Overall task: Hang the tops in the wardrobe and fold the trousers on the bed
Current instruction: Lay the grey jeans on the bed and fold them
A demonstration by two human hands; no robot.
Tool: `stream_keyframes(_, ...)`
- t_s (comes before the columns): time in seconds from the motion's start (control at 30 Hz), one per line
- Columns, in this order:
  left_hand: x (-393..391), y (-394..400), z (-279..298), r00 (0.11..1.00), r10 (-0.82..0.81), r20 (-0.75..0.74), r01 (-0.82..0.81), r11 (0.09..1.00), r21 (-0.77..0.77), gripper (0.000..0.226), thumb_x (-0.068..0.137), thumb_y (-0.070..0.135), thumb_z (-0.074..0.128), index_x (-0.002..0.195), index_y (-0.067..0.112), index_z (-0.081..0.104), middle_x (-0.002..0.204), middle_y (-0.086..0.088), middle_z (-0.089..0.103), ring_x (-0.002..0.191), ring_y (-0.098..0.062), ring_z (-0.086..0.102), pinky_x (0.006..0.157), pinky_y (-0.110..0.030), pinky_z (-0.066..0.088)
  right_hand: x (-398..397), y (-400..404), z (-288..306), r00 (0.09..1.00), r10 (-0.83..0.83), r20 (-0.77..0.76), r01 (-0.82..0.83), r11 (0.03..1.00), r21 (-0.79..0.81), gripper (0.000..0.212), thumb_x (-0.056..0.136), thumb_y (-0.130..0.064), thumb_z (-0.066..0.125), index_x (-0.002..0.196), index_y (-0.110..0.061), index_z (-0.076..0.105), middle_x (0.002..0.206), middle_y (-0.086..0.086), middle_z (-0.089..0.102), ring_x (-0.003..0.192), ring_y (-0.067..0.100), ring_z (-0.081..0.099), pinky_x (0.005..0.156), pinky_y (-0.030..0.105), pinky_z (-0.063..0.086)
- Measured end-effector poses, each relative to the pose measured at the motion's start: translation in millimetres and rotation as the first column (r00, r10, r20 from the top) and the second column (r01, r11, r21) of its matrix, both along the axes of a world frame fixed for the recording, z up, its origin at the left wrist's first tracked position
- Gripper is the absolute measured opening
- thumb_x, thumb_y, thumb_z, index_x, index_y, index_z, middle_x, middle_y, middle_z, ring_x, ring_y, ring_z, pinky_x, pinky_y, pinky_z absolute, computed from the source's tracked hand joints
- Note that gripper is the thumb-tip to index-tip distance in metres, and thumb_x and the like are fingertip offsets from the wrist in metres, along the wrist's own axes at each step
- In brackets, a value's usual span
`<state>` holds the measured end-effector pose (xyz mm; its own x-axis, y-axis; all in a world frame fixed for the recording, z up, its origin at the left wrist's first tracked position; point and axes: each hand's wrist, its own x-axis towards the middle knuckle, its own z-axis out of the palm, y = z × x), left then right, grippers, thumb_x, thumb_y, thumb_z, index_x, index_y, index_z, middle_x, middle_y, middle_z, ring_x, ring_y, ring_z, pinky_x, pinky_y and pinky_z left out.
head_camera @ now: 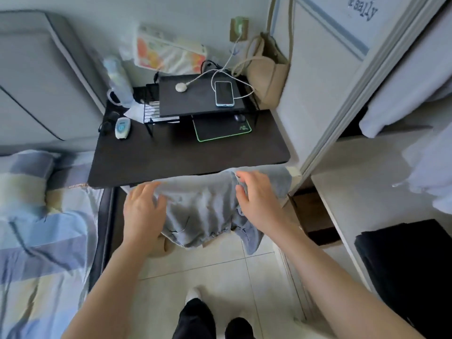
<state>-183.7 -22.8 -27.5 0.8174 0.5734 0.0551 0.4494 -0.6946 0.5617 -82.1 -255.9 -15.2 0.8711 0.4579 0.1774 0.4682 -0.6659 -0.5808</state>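
A grey-blue garment (205,211) hangs in the air in front of me, just below the near edge of a dark desk. My left hand (144,214) grips its left side, fingers curled over the upper edge. My right hand (256,199) pinches the cloth at its upper right, where the fabric bunches. The lower hem hangs loose above the tiled floor. The bed (36,228) with a striped blue and yellow cover lies at my left. The open wardrobe (367,192) stands at my right, with pale clothes (428,172) hanging inside.
The dark desk (171,157) ahead holds a laptop stand, a phone (223,93), cables, a bottle and a mouse pad. A beige bag (266,77) hangs by the wall. Folded black cloth (406,265) lies on the wardrobe's lower shelf. My feet stand on white tiles.
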Motion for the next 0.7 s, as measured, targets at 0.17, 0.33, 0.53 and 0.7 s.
stream_keyframes(0.17, 13.8, 54.0, -13.5, 0.982, 0.011, -0.187, -0.059, 0.966, -0.253, 0.039, 0.103, 0.036, 0.038, 0.122, 0.011, 0.062, 0.118, -0.012, 0.065, 0.113, -0.035, 0.056, 0.089, -0.037, 0.041, 52.7, 30.3, 11.4, 0.994, -0.099, -0.036, 0.094, 0.989, -0.115, 0.036, 0.099, -0.027, 0.044, 0.125, -0.006, 0.056, 0.122, 0.011, 0.057, 0.118, 0.028, 0.046, 0.099, 0.038, 0.041)
stream_keyframes(0.33, 37.3, 97.9, -39.8, 0.929, 0.078, -0.361, -0.304, 0.717, -0.627, 0.051, 0.090, 0.056, 0.054, 0.124, 0.019, 0.063, 0.126, -0.005, 0.063, 0.117, -0.031, 0.057, 0.104, -0.041, 0.042, 106.2, 50.8, 7.1, 0.865, -0.347, -0.363, 0.101, 0.829, -0.551, 0.057, 0.094, -0.052, 0.036, 0.127, -0.008, 0.053, 0.121, 0.012, 0.060, 0.114, 0.034, 0.053, 0.098, 0.043, 0.042)
stream_keyframes(0.53, 64.7, 120.8, -55.9, 0.883, -0.039, -0.469, -0.403, 0.451, -0.796, 0.073, 0.057, 0.069, 0.075, 0.102, 0.012, 0.073, 0.099, -0.010, 0.076, 0.097, -0.029, 0.070, 0.096, -0.045, 0.053, 140.1, 68.7, -14.1, 0.705, -0.556, -0.440, 0.049, 0.658, -0.752, 0.081, 0.069, -0.070, 0.038, 0.133, -0.022, 0.049, 0.139, 0.008, 0.050, 0.122, 0.036, 0.049, 0.103, 0.051, 0.036)
stream_keyframes(0.7, 82.1, 123.2, -39.1, 0.933, -0.102, -0.344, -0.258, 0.475, -0.841, 0.037, 0.086, 0.038, 0.071, 0.105, 0.005, 0.071, 0.102, -0.014, 0.075, 0.098, -0.029, 0.071, 0.098, -0.045, 0.051, 153.0, 69.8, -44.6, 0.665, -0.603, -0.441, -0.081, 0.528, -0.845, 0.072, 0.071, -0.065, 0.035, 0.135, -0.034, 0.043, 0.144, 0.001, 0.044, 0.128, 0.037, 0.041, 0.102, 0.064, 0.020)
